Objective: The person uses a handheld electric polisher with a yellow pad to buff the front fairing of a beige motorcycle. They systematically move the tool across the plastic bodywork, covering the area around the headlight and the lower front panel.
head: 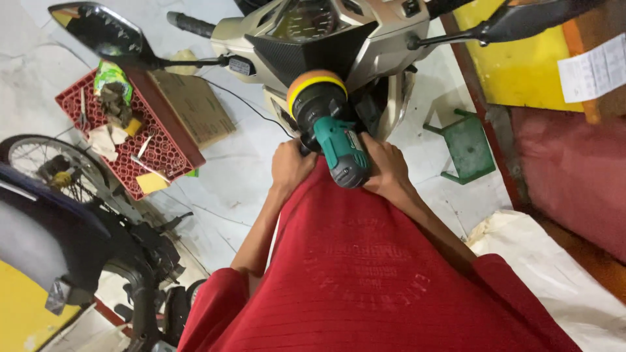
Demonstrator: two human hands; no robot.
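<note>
Together, left hand [291, 165] and right hand [385, 167] grip the green polisher [332, 133] tightly.

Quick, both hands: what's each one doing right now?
Left hand: closed on the polisher, at its near side.
Right hand: closed on the polisher's green body.

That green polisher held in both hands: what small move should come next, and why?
Probably tip the polisher forward so its orange foam pad meets the scooter's front panel. Left hand and right hand already grip the body, and the pad seems to sit just short of the panel.
</note>
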